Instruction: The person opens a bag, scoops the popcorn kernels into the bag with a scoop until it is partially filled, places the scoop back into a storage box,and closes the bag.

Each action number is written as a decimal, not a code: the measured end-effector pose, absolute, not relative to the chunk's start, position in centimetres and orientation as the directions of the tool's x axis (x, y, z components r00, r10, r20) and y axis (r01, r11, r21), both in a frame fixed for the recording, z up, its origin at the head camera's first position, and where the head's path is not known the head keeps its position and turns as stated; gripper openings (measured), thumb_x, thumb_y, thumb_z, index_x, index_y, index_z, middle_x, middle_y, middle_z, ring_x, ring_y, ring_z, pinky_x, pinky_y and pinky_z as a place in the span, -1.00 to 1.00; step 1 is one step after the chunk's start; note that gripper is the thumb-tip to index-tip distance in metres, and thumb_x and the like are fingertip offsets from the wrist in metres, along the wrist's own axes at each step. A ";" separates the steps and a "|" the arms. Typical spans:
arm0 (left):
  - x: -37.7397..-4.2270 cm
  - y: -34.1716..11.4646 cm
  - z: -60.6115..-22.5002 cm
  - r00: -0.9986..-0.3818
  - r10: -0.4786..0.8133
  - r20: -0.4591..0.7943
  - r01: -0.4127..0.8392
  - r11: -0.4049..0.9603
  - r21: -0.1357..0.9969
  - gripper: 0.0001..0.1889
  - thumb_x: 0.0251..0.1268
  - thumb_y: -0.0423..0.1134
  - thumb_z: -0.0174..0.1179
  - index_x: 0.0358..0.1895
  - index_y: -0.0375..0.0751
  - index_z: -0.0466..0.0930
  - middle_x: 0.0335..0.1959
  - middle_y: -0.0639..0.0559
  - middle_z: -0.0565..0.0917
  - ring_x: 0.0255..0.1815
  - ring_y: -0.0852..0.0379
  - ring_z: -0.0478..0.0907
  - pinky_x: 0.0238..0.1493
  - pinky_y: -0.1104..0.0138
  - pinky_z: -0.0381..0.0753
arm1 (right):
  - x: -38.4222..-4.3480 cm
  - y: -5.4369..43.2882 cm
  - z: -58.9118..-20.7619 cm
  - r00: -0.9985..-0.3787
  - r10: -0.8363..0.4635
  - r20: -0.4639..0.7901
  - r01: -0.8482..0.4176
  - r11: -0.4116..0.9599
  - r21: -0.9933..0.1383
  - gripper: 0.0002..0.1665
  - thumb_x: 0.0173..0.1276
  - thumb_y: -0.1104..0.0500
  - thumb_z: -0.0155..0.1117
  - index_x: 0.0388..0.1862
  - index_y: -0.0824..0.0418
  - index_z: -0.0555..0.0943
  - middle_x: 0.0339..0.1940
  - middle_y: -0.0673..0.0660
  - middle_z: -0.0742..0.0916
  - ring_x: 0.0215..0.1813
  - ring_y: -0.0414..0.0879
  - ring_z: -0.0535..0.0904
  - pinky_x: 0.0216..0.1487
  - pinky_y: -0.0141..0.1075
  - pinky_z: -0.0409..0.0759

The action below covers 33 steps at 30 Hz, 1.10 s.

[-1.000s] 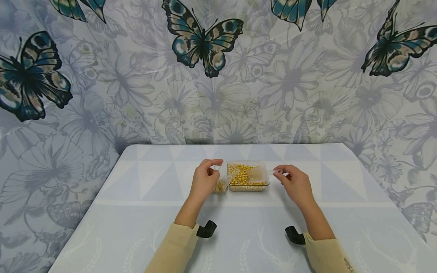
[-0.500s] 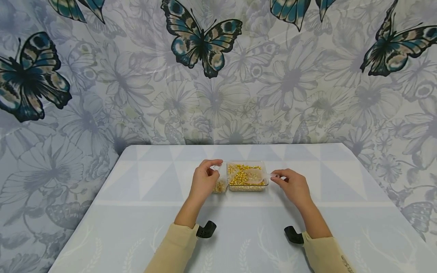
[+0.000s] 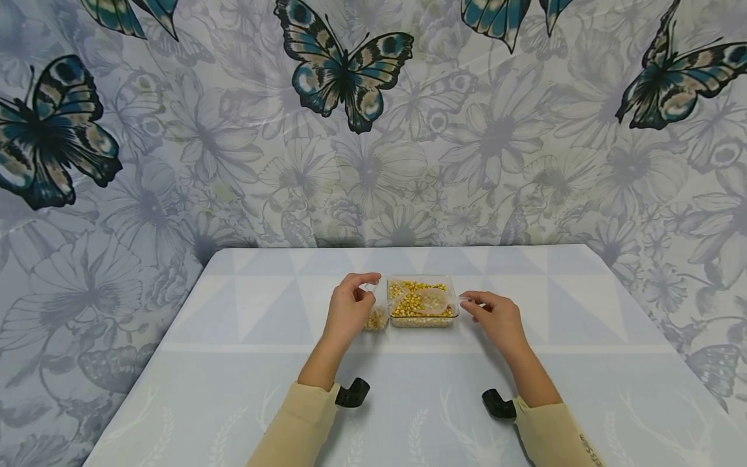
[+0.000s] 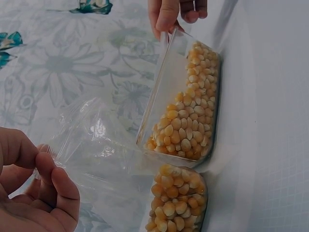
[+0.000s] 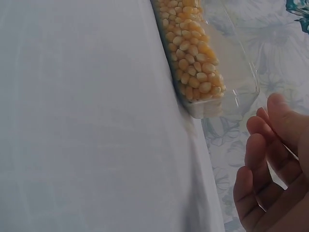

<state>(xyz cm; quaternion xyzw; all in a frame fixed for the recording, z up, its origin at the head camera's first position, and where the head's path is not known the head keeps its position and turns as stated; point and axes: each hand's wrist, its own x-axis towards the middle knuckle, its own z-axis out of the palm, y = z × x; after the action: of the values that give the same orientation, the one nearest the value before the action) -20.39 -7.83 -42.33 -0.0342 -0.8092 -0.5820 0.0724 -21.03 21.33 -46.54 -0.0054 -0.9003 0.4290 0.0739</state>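
A clear rectangular box (image 3: 423, 317) filled with yellow corn kernels (image 4: 186, 121) stands on the table. To its left a clear plastic bag (image 4: 94, 140) rests with kernels gathered in its bottom. My left hand (image 3: 348, 310) pinches the upper edge of this bag between thumb and fingers, keeping it pulled up. At the box's right end, my right hand (image 3: 496, 319) pinches the handle of a translucent scoop (image 3: 434, 299). The scoop's head lies in the box among the kernels, partly covered by them in the head view.
The table (image 3: 245, 389) has a pale patterned cover and reaches a cloth backdrop (image 3: 373, 175) printed with flowers and butterflies. Black wrist devices (image 3: 353, 393) sit at both cuffs. The box and bag stand side by side near the table's far edge.
My right hand has moved left toward the box, carrying the scoop head further into the corn. My left hand and the bag stay where they were.
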 end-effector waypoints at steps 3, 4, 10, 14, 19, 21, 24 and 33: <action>-20.4 -7.8 -42.3 -0.986 -0.027 0.163 0.146 0.317 0.937 -0.58 0.26 -0.49 0.04 0.11 -0.10 0.69 -0.01 0.02 0.65 -0.41 0.13 0.36 -0.51 0.42 0.34 | -21.1 21.3 -46.6 -0.991 0.089 0.101 -0.026 0.611 -0.791 -0.66 0.38 0.00 0.34 0.06 0.08 0.74 -0.28 0.17 0.77 -0.35 0.00 0.67 -0.44 -0.37 0.47; -20.4 -7.8 -42.3 -0.986 -0.027 0.164 0.147 0.317 0.937 -0.58 0.26 -0.50 0.04 0.11 -0.11 0.69 -0.01 0.01 0.65 -0.41 0.12 0.36 -0.51 0.42 0.34 | -21.1 21.3 -46.7 -0.991 0.092 0.095 -0.020 0.604 -0.796 -0.66 0.38 0.00 0.34 0.06 0.08 0.74 -0.27 0.18 0.78 -0.35 -0.02 0.67 -0.43 -0.38 0.48; -20.4 -7.8 -42.2 -0.987 -0.029 0.158 0.141 0.316 0.938 -0.58 0.28 -0.47 0.04 0.11 -0.09 0.69 -0.01 0.06 0.65 -0.43 0.13 0.36 -0.51 0.42 0.33 | -21.4 21.6 -46.9 -0.992 0.114 0.047 0.022 0.542 -0.840 -0.64 0.39 0.00 0.32 0.06 0.13 0.74 -0.17 0.21 0.81 -0.36 -0.19 0.63 -0.35 -0.37 0.56; -20.4 -7.8 -42.2 -0.986 -0.032 0.161 0.142 0.323 0.936 -0.58 0.28 -0.47 0.04 0.12 -0.11 0.69 -0.01 0.05 0.65 -0.42 0.13 0.36 -0.51 0.42 0.33 | -21.6 21.7 -47.1 -0.991 0.130 0.010 0.056 0.496 -0.867 -0.64 0.40 0.01 0.31 0.07 0.14 0.73 -0.16 0.18 0.81 -0.36 -0.21 0.62 -0.30 -0.36 0.61; -20.4 -7.8 -42.2 -0.986 -0.035 0.164 0.143 0.325 0.935 -0.58 0.28 -0.48 0.05 0.12 -0.10 0.69 0.00 0.04 0.65 -0.42 0.12 0.36 -0.52 0.42 0.33 | -21.7 21.9 -47.3 -0.990 0.141 -0.017 0.081 0.459 -0.885 -0.66 0.41 0.02 0.31 0.06 0.14 0.73 -0.20 0.13 0.79 -0.38 -0.24 0.59 -0.30 -0.36 0.60; -20.4 -7.8 -42.2 -0.986 -0.035 0.165 0.145 0.324 0.935 -0.58 0.27 -0.49 0.05 0.11 -0.09 0.70 -0.01 0.03 0.65 -0.43 0.12 0.35 -0.52 0.42 0.33 | -21.8 21.9 -47.3 -0.990 0.141 -0.030 0.089 0.438 -0.895 -0.65 0.41 0.01 0.31 0.07 0.15 0.72 -0.21 0.11 0.79 -0.39 -0.25 0.58 -0.30 -0.37 0.60; -20.4 -7.8 -42.3 -0.986 -0.029 0.163 0.146 0.313 0.939 -0.58 0.27 -0.49 0.04 0.11 -0.11 0.69 0.00 0.03 0.65 -0.44 0.14 0.35 -0.53 0.42 0.33 | -21.7 22.0 -47.2 -0.988 0.146 -0.048 0.103 0.396 -0.912 -0.63 0.40 0.02 0.32 0.08 0.17 0.71 -0.25 0.07 0.78 -0.40 -0.26 0.57 -0.30 -0.36 0.59; -20.3 -7.9 -42.2 -0.987 -0.026 0.158 0.144 0.299 0.944 -0.58 0.27 -0.49 0.04 0.11 -0.08 0.69 0.00 0.01 0.65 -0.43 0.11 0.35 -0.52 0.42 0.33 | -21.6 22.1 -46.8 -0.987 0.136 -0.083 0.124 0.323 -0.938 -0.57 0.42 0.01 0.29 0.15 0.21 0.67 -0.35 -0.22 0.68 -0.36 -0.28 0.57 -0.23 -0.39 0.61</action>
<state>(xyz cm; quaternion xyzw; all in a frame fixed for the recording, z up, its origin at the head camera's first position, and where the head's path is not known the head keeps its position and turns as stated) -20.29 -7.90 -42.24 -0.0366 -0.8026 -0.5911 0.0717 -21.58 22.13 -46.83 -0.0797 -0.8135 0.5761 0.0052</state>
